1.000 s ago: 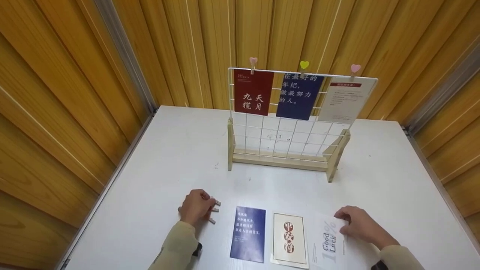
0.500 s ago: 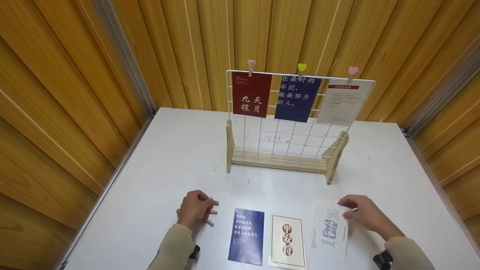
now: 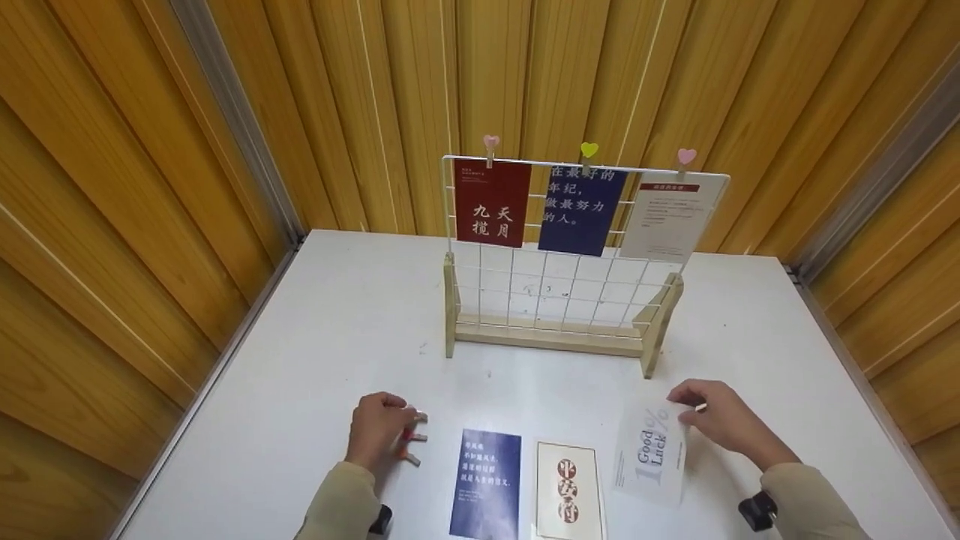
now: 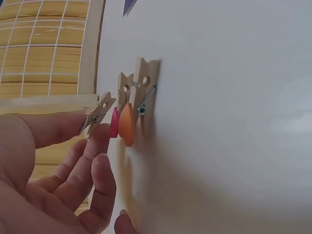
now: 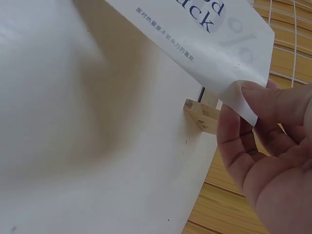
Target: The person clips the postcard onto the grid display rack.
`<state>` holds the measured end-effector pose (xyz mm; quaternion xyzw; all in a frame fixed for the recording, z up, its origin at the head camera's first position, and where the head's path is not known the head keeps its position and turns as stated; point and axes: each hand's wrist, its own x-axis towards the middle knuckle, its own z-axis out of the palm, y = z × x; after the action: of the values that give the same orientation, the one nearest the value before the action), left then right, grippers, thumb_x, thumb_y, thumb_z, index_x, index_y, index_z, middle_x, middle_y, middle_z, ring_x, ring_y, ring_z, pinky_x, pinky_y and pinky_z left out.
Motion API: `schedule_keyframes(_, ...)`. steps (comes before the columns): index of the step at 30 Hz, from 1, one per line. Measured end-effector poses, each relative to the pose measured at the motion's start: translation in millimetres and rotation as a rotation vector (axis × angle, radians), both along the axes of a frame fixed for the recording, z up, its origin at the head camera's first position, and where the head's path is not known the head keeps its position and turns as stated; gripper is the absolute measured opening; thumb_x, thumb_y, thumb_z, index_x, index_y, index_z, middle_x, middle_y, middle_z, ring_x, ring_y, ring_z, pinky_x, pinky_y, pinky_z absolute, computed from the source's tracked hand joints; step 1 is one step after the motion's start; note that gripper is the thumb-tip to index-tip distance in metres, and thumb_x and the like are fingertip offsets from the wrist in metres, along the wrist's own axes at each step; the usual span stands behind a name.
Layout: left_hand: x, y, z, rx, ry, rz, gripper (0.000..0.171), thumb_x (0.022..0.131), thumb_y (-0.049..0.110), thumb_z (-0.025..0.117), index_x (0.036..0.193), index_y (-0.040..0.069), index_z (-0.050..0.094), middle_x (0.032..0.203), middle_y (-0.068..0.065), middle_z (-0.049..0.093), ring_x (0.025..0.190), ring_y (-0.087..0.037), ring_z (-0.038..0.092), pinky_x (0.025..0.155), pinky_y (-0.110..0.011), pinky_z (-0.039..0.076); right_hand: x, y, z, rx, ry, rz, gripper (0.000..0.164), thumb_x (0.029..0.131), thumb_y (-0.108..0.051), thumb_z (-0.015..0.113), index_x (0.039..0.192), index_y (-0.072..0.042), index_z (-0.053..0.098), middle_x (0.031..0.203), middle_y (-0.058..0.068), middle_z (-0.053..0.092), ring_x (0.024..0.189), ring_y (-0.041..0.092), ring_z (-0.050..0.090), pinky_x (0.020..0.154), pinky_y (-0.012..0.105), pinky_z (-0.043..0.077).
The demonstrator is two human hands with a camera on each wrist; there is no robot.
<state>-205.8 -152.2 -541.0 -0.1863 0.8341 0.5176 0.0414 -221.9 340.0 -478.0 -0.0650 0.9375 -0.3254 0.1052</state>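
My left hand (image 3: 373, 429) pinches a small wooden clothespin (image 4: 101, 112) between thumb and finger, close over the white table. Two more clothespins lie beside it, one with an orange disc (image 4: 126, 126), the other with a dark pink disc (image 4: 114, 123). On the right, thumb and fingers of my right hand (image 3: 726, 421) pinch the upper right corner of a white "Good Luck" card (image 3: 637, 461). In the right wrist view that corner bends up and the card is tilted off the table, casting a shadow. A blue card (image 3: 486, 480) and a cream card with red emblems (image 3: 551, 491) lie between the hands.
Behind the cards stands a white wire grid (image 3: 517, 289) on a wooden base (image 3: 547, 340). Heart-topped clips hold a red card (image 3: 491, 199), a blue card (image 3: 581, 217) and a pale card (image 3: 664, 221) along its top. Wood-look walls (image 3: 360, 112) enclose the table.
The right hand has lifted the white card from the table and drawn it slightly away from the body. The left hand stays by the clothespins, taking one up between its fingertips. The head view has shifted slightly.
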Motion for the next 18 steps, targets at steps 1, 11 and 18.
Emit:
schedule_keyframes(1, 0.9, 0, -0.1, 0.015, 0.006, 0.006, 0.024, 0.086, 0.016, 0.074, 0.103, 0.0, 0.068, 0.089, -0.007, 0.069, 0.086, -0.024, 0.064, 0.085, -0.045, 0.051, -0.1, -1, 1.2, -0.002, 0.006, -0.001, 0.026, 0.084, 0.011, 0.067, 0.108, 0.0, 0.067, 0.105, 0.011, 0.066, 0.1, 0.031, 0.061, 0.084, 0.044, 0.053)
schedule_keyframes(11, -6.7, 6, 5.6, 0.056, 0.064, -0.024, 0.016, 0.089, 0.016, 0.072, 0.099, 0.004, 0.07, 0.091, -0.007, 0.067, 0.085, -0.022, 0.062, 0.08, -0.036, 0.053, -2.4, -4, 18.5, -0.042, 0.093, 0.014, 0.022, 0.085, 0.011, 0.064, 0.104, 0.001, 0.067, 0.103, 0.011, 0.066, 0.096, 0.03, 0.061, 0.082, 0.045, 0.053)
schedule_keyframes(18, -9.9, 12, 15.5, 0.086, 0.126, -0.023, 0.016, 0.09, 0.016, 0.072, 0.101, 0.005, 0.071, 0.096, -0.007, 0.066, 0.091, -0.025, 0.059, 0.082, -0.037, 0.052, -5.0, -9, 26.5, -0.047, 0.111, 0.005, 0.02, 0.088, 0.008, 0.061, 0.105, -0.002, 0.068, 0.104, 0.01, 0.067, 0.098, 0.029, 0.062, 0.085, 0.046, 0.052)
